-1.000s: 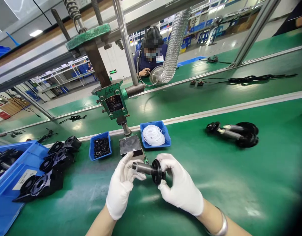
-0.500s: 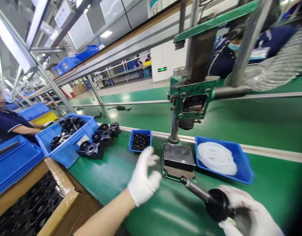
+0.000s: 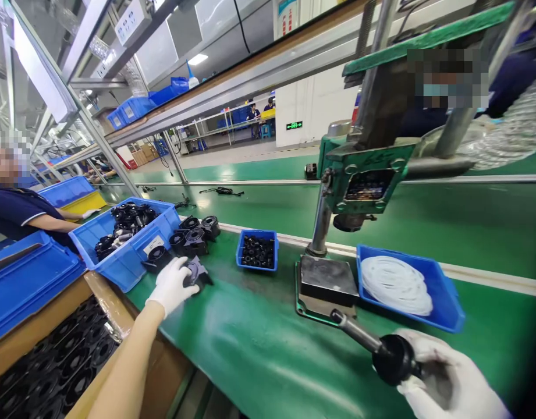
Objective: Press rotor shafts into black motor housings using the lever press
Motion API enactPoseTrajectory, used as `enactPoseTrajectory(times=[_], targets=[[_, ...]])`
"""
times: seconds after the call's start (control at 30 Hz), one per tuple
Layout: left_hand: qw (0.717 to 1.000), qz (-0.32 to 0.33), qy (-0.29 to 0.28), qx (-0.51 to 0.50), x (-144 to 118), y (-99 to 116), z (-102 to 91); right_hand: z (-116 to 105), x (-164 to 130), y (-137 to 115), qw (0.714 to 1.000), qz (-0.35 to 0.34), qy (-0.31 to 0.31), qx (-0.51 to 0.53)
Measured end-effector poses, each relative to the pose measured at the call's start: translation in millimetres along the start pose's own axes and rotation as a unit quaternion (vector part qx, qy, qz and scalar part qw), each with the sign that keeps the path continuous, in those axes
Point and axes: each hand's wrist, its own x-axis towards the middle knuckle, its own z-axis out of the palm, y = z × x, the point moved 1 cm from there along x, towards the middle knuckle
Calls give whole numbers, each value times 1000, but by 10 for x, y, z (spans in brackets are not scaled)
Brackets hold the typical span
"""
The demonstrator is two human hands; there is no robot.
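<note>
My left hand (image 3: pixel 174 285), in a white glove, is at the front of a group of black housings (image 3: pixel 195 235). Its fingers curl over the nearest black housing (image 3: pixel 200 272), which has a round top on a squarish base and still rests on the green bench. At the lower right, my gloved right hand (image 3: pixel 451 372) grips a black round part with a grey metal shaft (image 3: pixel 392 358). The shaft points up and left, its dark tip close to the front of the press base (image 3: pixel 329 279). My right fingers hide the rear end of this part.
A green hand press (image 3: pixel 359 180) rises behind its base. Blue trays hold small black rings (image 3: pixel 258 251) and white rings (image 3: pixel 396 285). On the left are a blue bin of black parts (image 3: pixel 139 256) and a cardboard box (image 3: pixel 113 305). A co-worker (image 3: pixel 23 209) sits beyond.
My left hand has moved left from beside the press base to the black housings and closed over the nearest one. My right hand still holds the shafted part in nearly the same place.
</note>
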Motion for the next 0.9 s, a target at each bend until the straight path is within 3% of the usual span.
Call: enactPoseTrajectory(times=[0.07, 0.13, 0.27, 0.33, 0.4, 0.53, 0.63, 0.7, 0.77, 0.9], targets=[[998, 30, -13, -44, -152, 147, 222, 4, -7, -59, 1000, 15, -3, -18], [991, 26, 19, -133, -283, 271, 472, 14, -2, -141, 999, 20, -11, -30], [931, -46, 110, -345, -361, 396, 837, 23, 28, -329, 998, 22, -19, -54], [924, -61, 103, -362, -332, 444, 840, 16, 40, -412, 997, 22, -34, -64], [939, -44, 89, -330, -309, 531, 703, 6, 43, -477, 997, 18, -42, -70], [988, 99, 22, -120, -299, 892, 269, 18, 38, -547, 997, 7, -43, -67], [961, 258, -94, 22, -268, 1198, 122, 47, 33, -571, 998, 4, -33, -50], [936, 323, -136, 29, -236, 1301, 153, 60, 27, -588, 999, 2, -30, -42], [934, 321, -155, -19, -209, 1294, 263, 65, 20, -611, 999, 2, -37, -33], [944, 204, -194, -175, -228, 1103, 574, 64, 14, -664, 999, 1, -48, 10]])
